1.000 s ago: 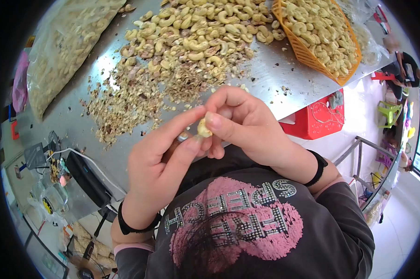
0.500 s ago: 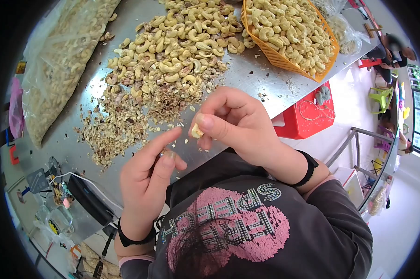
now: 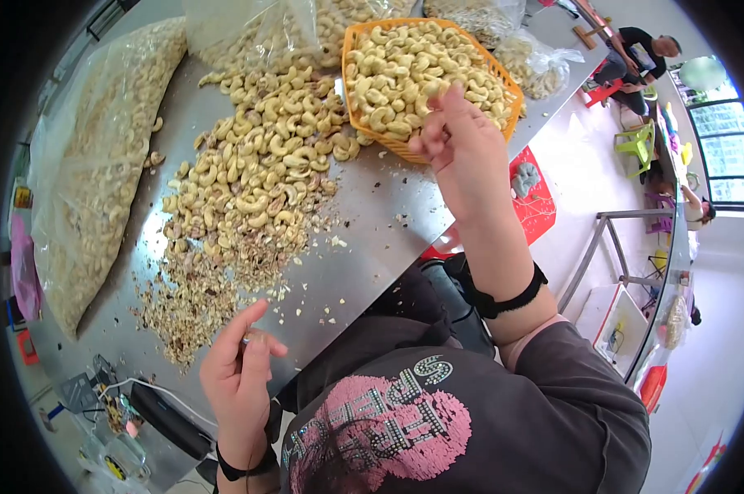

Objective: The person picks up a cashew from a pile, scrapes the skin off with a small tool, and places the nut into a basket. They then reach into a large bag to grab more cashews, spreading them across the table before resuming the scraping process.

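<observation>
My right hand is over the near side of the orange basket, which is heaped with pale peeled cashews. Its fingers are half curled and apart, and no nut shows between them. Lower left, my left hand hovers by the table's near side, index finger stretched out and the other fingers bent in. A tiny shiny thing shows between its fingers, too small to name. Beyond it lie loose cashews, some with brown skin, and a heap of skin flakes and broken bits.
A large clear bag of cashews lies along the table's left side. Another clear bag is at the back, and a knotted bag sits behind the basket. A red stool stands beside the metal table. People sit farther off.
My right hand has moved from near my left hand out to the basket; the cashew it pinched no longer shows in it. The view has shifted, and my left hand appears lower.
</observation>
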Demonstrator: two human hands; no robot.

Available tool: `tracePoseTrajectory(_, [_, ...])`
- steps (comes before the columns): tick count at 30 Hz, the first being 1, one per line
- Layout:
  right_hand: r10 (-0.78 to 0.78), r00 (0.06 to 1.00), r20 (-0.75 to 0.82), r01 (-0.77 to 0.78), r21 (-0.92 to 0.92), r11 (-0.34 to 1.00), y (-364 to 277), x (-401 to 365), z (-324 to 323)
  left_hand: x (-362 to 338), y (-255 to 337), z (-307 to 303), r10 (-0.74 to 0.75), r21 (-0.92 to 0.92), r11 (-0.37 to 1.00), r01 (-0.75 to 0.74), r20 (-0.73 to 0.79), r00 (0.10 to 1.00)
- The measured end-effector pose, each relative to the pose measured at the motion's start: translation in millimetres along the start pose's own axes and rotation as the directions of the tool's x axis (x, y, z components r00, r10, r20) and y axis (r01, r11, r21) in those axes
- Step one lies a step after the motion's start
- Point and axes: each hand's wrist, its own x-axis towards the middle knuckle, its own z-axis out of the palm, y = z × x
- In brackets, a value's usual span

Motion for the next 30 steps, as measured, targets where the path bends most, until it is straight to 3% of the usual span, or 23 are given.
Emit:
tracePoseTrajectory(2, [0.062, 0.984, -0.17, -0.029, 0.188, 0.982, -5, 8, -5, 0, 2, 0, -0.016, 0.043, 0.999, 0.017, -0.024, 1.0])
tracePoseTrajectory(4, [0.08, 0.983, -0.165, -0.046, 0.197, 0.979, -5, 7, -10, 0, 2, 0, -0.022, 0.046, 0.999, 0.024, -0.033, 0.999])
tracePoseTrajectory(6, [0.099, 0.988, -0.117, -0.087, 0.111, 0.99, -4, 1, -11, 0, 3, -1, -0.033, 0.052, 0.998, 0.036, -0.046, 0.998])
tracePoseTrajectory(12, [0.2, 0.974, 0.111, -0.211, 0.099, 0.972, 1, -17, 1, 7, -1, -18, -0.03, 0.066, 0.997, 0.04, -0.147, 0.989])
tracePoseTrajectory(18, [0.303, 0.922, 0.24, -0.322, 0.043, 0.946, 16, -29, 3, 21, -2, -53, -0.109, 0.012, 0.993, 0.117, -0.281, 0.954])
tracePoseTrajectory(24, [0.343, 0.906, 0.25, -0.362, 0.034, 0.932, 23, -37, 4, 33, 2, -86, -0.111, 0.141, 0.974, 0.175, -0.378, 0.919])
tracePoseTrajectory(28, [0.353, 0.901, 0.252, -0.374, 0.038, 0.927, 21, -38, 5, 49, 7, -101, -0.228, 0.116, 0.954, 0.275, -0.311, 0.923])
tracePoseTrajectory(30, [0.358, 0.898, 0.257, -0.379, 0.035, 0.925, 22, -39, 3, 58, 1, -105, -0.22, 0.261, 0.916, 0.304, -0.306, 0.926])
